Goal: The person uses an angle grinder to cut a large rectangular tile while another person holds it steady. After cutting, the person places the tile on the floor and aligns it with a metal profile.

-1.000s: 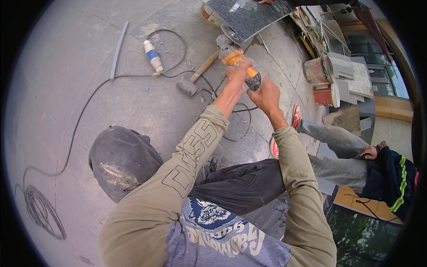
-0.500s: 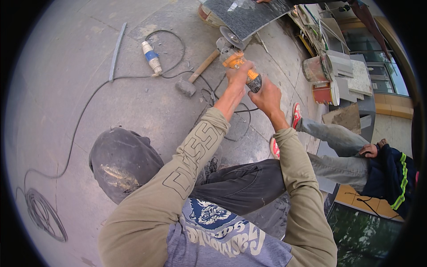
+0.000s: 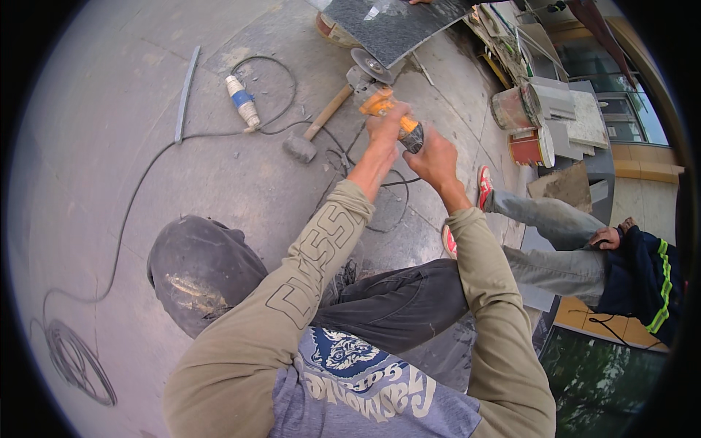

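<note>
Both my hands hold an orange and grey angle grinder (image 3: pixel 377 101) out in front of me. My left hand (image 3: pixel 388 125) is closed round its orange body, and my right hand (image 3: pixel 437 155) wraps the dark rear end. The grinder's round disc (image 3: pixel 372 66) is at the near corner of a dark speckled stone slab (image 3: pixel 387 33); whether it touches cannot be made out. Below and left of the grinder, a hammer (image 3: pixel 300 148) with a wooden handle lies on the floor. The grinder's dark cable (image 3: pixel 409 180) loops below my hands.
A white and blue plug connector (image 3: pixel 242 104) and a metal strip (image 3: pixel 188 93) lie on the left. Coiled cable (image 3: pixel 77 361) rests farther down. A bucket (image 3: pixel 332 31) is under the slab. At right are more buckets (image 3: pixel 531 147), stacked boards (image 3: pixel 584 120) and another person's legs (image 3: pixel 544 212).
The view has shifted a little, so the slab and floor items sit slightly left. Both hands keep their hold on the grinder, its disc still by the slab's corner.
</note>
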